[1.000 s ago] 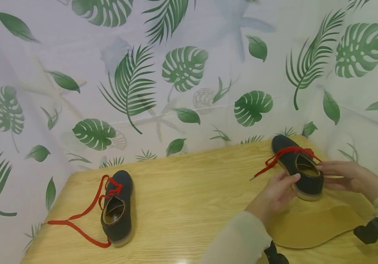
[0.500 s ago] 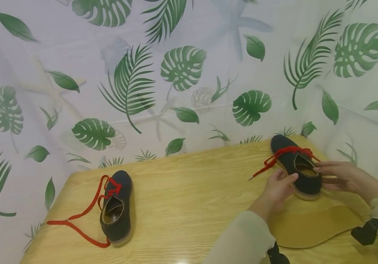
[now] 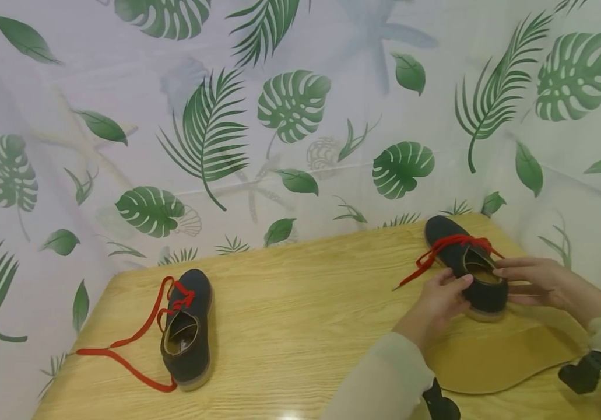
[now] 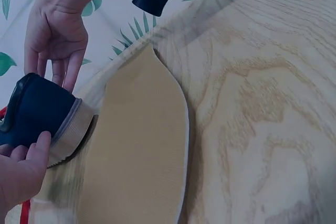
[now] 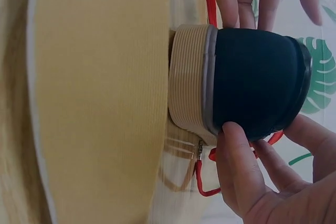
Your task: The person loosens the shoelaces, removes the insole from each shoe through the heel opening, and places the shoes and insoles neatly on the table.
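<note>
A dark blue lace-up shoe (image 3: 484, 297) with red laces and a pale sole stands upright at the right of the table, toe toward the back wall. My left hand (image 3: 439, 303) touches the left side of its heel, the thumb near the collar. Against the opposite side rest the extended fingers of my right hand (image 3: 538, 283), one at the collar edge. In the right wrist view the ribbed heel of the shoe (image 5: 252, 82) sits between both hands. A matching shoe (image 3: 190, 350) stands at the left, its red laces spread leftward.
A flat tan sheet (image 3: 499, 364) with a curved edge lies just in front of the right shoe, beneath the forearms. The wood-grain table (image 3: 300, 326) ends at a leaf-printed cloth wall (image 3: 290, 116). Black wrist straps (image 3: 583, 373) hang below the sleeves.
The right shoe has shifted a little to the left, and my right hand has moved left with it. My left hand stays at about the same place. The left shoe has not moved.
</note>
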{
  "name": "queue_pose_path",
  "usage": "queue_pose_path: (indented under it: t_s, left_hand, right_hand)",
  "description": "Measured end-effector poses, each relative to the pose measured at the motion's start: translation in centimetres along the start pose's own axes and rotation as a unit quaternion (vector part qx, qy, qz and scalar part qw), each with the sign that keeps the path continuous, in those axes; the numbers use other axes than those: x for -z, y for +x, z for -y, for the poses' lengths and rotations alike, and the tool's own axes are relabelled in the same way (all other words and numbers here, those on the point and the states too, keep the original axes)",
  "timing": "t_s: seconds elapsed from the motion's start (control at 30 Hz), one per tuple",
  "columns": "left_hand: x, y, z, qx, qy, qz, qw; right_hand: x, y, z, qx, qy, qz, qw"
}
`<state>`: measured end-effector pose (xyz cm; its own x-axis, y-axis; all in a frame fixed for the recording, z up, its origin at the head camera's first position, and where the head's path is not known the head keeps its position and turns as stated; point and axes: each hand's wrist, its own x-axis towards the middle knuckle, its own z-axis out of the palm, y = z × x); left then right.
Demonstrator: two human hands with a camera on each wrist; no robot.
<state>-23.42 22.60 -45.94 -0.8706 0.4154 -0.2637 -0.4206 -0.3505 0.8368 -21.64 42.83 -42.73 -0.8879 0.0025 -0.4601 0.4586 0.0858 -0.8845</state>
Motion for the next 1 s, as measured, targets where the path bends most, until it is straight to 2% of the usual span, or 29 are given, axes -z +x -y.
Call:
queue_pose_path:
  t_s: [0.23, 0.4, 0.5, 0.63, 1.0]
  left_hand:
    - [-0.4, -0.4, -0.5, -0.023, 0.033, -0.078, 0.9961]
    - [-0.3, -0.6, -0.7, -0.028, 0.046, -0.121, 0.9913]
    - [0.2, -0.8, -1.0, -0.023, 0.074, -0.126, 0.989]
    - [0.8, -0.9, -1.3, -0.019, 0.095, -0.119, 0.9882]
    - [2.0, -1.2, -2.5, 0.023, 0.068, -0.152, 0.9858]
  right_hand:
    - [-1.0, 0.2, 0.4, 0.002, -0.016, 0.007, 0.9998]
    - [-1.9, 0.2, 0.6, 0.006, -0.04, 0.014, 0.9991]
    - [-2.5, 0.1, 0.6, 0.007, -0.048, 0.017, 0.9987]
    - [-3.0, 0.1, 0.6, 0.009, -0.052, 0.014, 0.9985]
    - [-4.7, 0.5, 0.6, 0.024, -0.041, 0.004, 0.9989]
